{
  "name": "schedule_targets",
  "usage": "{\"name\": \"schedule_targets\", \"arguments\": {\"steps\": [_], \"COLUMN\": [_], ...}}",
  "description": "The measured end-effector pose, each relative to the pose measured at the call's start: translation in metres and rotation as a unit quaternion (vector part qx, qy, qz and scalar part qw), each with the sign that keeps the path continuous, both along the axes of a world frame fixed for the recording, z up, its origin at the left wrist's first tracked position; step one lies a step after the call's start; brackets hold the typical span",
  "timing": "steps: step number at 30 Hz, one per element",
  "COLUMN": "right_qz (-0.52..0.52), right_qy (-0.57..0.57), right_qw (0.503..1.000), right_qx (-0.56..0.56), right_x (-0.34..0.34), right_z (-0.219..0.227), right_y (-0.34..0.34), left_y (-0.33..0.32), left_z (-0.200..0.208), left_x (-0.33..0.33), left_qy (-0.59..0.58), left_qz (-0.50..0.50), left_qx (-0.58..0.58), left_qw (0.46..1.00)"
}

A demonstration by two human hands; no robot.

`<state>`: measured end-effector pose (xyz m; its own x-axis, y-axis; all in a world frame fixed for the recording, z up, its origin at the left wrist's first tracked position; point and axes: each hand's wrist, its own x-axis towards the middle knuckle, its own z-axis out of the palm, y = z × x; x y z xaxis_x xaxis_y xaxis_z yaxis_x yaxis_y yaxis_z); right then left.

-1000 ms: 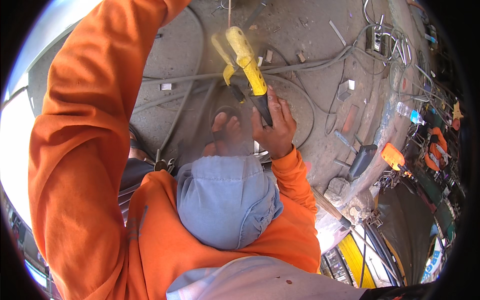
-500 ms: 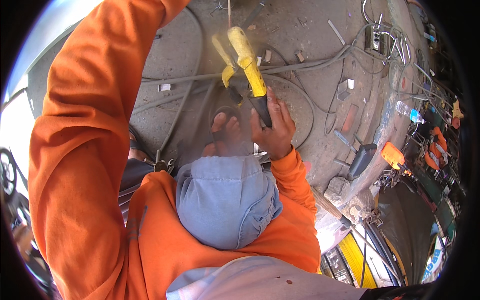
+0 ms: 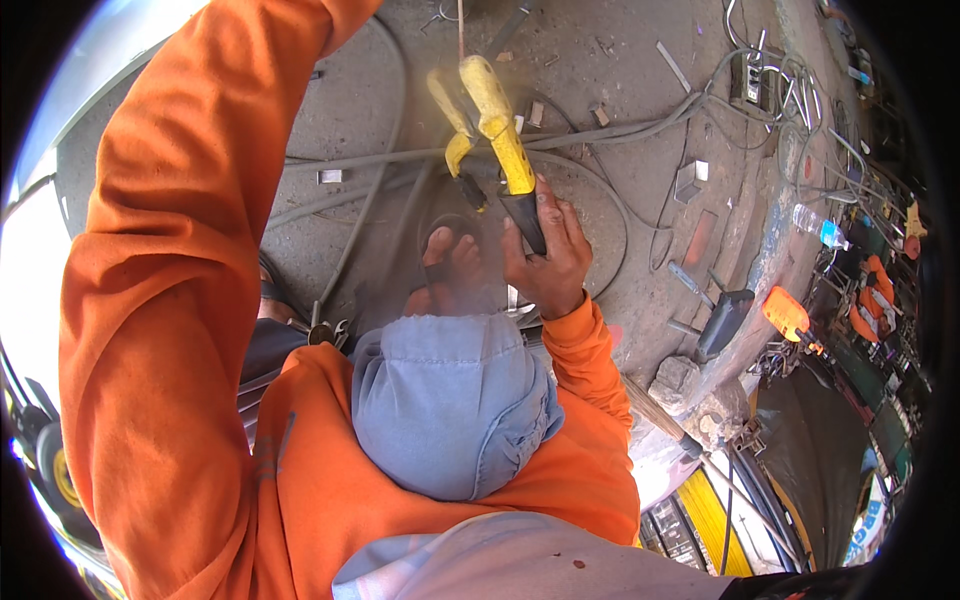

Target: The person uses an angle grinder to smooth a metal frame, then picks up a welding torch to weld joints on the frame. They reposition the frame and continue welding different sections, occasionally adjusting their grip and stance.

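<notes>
My right hand (image 3: 548, 255) is closed around the black grip end of a yellow welding electrode holder (image 3: 508, 150). The holder's yellow lever (image 3: 450, 110) stands out on its left side. From its far tip a thin welding rod (image 3: 460, 30) runs up past the top edge. My left arm, in an orange sleeve (image 3: 165, 250), reaches up along the left side; its hand lies beyond the top edge. A blue-grey cloth cap (image 3: 450, 405) fills the lower middle. Beyond it, a sandalled foot (image 3: 455, 255) shows through thin haze beneath the holder.
Cables (image 3: 640, 130) loop over the concrete floor. Metal offcuts, including a short square tube (image 3: 690, 180), lie about. To the right are a black-headed hammer (image 3: 725, 320), an orange tool (image 3: 786, 313), a plastic bottle (image 3: 820, 226) and a power strip (image 3: 752, 76). A wooden handle (image 3: 655, 410) leans nearby.
The electrode holder and my right hand have shifted very slightly right and down. At the far left edge, a dark wheel-like shape with yellow now shows. My left arm has hardly moved.
</notes>
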<state>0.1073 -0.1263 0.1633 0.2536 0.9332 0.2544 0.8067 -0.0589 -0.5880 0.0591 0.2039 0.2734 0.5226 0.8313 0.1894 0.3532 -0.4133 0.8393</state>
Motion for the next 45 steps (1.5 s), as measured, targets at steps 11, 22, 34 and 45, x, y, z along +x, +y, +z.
{"name": "schedule_targets", "arguments": {"steps": [11, 22, 34, 45], "right_qz": [-0.002, 0.029, 0.026, 0.000], "right_qy": [0.007, 0.009, -0.026, -0.011], "right_qw": [1.000, 0.999, 0.999, 1.000], "right_qx": [0.011, 0.025, 0.038, 0.014], "right_x": [0.004, 0.009, 0.012, 0.010], "right_z": [-0.005, -0.003, -0.005, -0.008], "right_y": [0.000, 0.000, 0.001, 0.001], "left_y": [0.002, 0.008, 0.008, 0.005], "left_z": [0.003, -0.004, -0.004, 0.000], "left_x": [-0.006, -0.004, -0.005, -0.007], "left_qy": [-0.004, -0.007, 0.000, -0.016], "left_qz": [-0.043, -0.039, -0.061, -0.045], "left_qx": [-0.008, -0.004, 0.025, -0.013], "left_qw": [0.999, 0.999, 0.998, 0.999]}}
